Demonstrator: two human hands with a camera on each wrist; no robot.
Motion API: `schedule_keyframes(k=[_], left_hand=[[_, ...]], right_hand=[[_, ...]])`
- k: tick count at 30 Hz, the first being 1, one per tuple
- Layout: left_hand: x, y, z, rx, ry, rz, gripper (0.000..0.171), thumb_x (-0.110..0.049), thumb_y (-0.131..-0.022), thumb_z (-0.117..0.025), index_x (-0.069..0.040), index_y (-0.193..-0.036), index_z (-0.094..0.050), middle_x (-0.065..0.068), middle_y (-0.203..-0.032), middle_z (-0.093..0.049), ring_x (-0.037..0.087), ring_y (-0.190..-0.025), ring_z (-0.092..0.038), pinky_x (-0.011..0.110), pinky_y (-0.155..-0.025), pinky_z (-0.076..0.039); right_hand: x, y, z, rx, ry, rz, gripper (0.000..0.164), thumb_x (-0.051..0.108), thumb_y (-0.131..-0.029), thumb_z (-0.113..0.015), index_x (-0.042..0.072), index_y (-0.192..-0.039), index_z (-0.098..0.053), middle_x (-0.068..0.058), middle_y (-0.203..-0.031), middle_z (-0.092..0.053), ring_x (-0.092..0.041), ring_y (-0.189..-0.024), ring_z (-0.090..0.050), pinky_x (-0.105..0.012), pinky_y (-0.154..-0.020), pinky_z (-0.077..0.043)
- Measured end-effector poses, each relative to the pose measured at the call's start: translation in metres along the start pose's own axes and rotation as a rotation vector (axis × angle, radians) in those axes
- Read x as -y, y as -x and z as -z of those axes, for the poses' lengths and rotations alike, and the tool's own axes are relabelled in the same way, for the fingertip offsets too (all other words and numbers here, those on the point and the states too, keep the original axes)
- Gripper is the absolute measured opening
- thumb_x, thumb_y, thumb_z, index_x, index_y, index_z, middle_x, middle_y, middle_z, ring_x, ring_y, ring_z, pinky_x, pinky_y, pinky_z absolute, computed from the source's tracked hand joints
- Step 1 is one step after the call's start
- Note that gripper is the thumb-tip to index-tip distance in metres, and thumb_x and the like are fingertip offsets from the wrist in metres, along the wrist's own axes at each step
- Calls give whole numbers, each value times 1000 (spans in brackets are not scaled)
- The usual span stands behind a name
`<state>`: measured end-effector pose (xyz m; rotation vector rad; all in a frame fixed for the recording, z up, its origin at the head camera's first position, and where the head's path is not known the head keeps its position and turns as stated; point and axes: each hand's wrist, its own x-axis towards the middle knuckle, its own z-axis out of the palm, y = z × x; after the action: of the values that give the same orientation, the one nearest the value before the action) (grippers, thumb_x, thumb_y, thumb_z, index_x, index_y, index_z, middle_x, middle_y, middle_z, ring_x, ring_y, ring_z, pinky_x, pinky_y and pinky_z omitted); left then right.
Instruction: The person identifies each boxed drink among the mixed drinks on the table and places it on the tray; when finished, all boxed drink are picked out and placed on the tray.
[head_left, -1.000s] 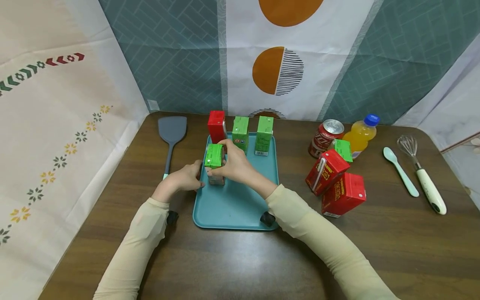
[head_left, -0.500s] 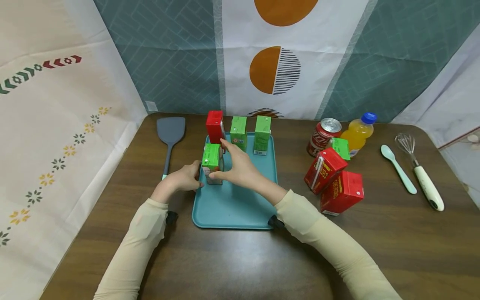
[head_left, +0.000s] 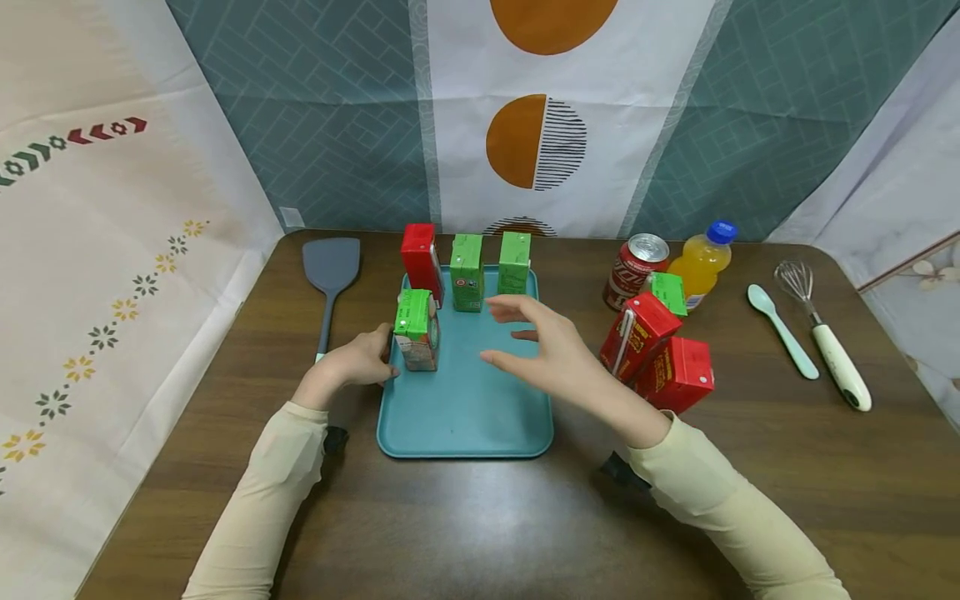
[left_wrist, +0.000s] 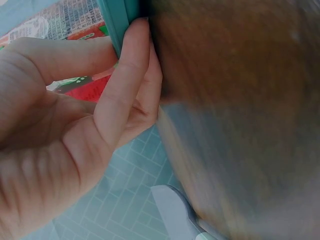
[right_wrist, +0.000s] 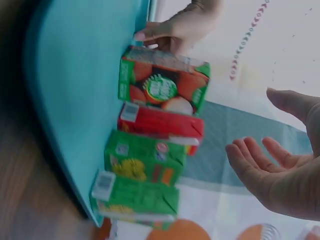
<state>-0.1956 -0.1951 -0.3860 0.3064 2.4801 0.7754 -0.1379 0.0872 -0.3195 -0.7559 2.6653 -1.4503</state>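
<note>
My left hand (head_left: 352,358) pinches the left rim of the teal tray (head_left: 465,408); in the left wrist view the thumb and fingers close on the tray's edge. Upright on the tray, just beside that hand, stands a juice box with a green top and fruit pictures (head_left: 417,333). Behind it are a red juice box (head_left: 422,258) and two green juice boxes (head_left: 467,271) along the back. Above the tray's right side hovers my right hand (head_left: 551,350), fingers spread and holding nothing. The right wrist view shows this hand (right_wrist: 280,170) apart from the row of boxes.
To the right cluster a red soda can (head_left: 626,277), an orange drink bottle (head_left: 701,267), a green box (head_left: 669,292) and two red boxes (head_left: 640,332). Farther right lie a mint spoon (head_left: 783,333) and a whisk (head_left: 840,362). A grey spatula (head_left: 332,267) lies left of the tray.
My right hand has let go of the fruit-picture juice box, which now stands at the tray's left side, and has moved off to the right. My left hand stays at the tray rim.
</note>
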Motion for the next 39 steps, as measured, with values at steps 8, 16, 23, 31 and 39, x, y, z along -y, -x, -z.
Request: schedule_keyframes(k=[8,16,23,31,39], left_hand=[[0,1,1,5,0,20,74,-2,-86,-61,13,-141,-14,30,-111,-55,21,-75,-64,39,-76,-51],[1,0,1,13,-5,24,75,-3,-86,-61,14,-141,-12,30,-112,-55,20,-75,-64,41,-78,-51],[1,1,1,3,-1,18,74,-3,-86,-61,14,-140,-14,30,-113,-54,21,-77,-64,40,-77,-51],[1,1,1,2,5,23,73,-2,-86,-60,13,-141,-14,31,-115,-53,20,-74,-65,38,-76,-51],[1,1,-1,-9,9,8,72,-1,-85,-61,12,-140,-17,27,-105,-56,20,-70,-63,35,-67,-52]], right_hand=[[4,47,44,-58,128,103,55,20,-77,-77,16,-127,-54,2,-123,-57,-13,-108,-59,-35,-86,-50],[-27,81,80,-172,378,78,59,18,-69,-83,19,-122,-58,2,-119,-59,-17,-107,-55,-42,-79,-52],[-56,101,99,-290,520,132,69,10,-57,-88,11,-120,-59,-5,-121,-56,-19,-111,-51,-6,-90,-35],[-72,115,106,-328,540,79,70,12,-53,-90,7,-115,-58,-4,-115,-57,-14,-104,-49,2,-86,-27],[-71,115,115,-213,540,53,72,12,-58,-89,7,-120,-54,-3,-117,-54,-6,-98,-50,2,-79,-33]])
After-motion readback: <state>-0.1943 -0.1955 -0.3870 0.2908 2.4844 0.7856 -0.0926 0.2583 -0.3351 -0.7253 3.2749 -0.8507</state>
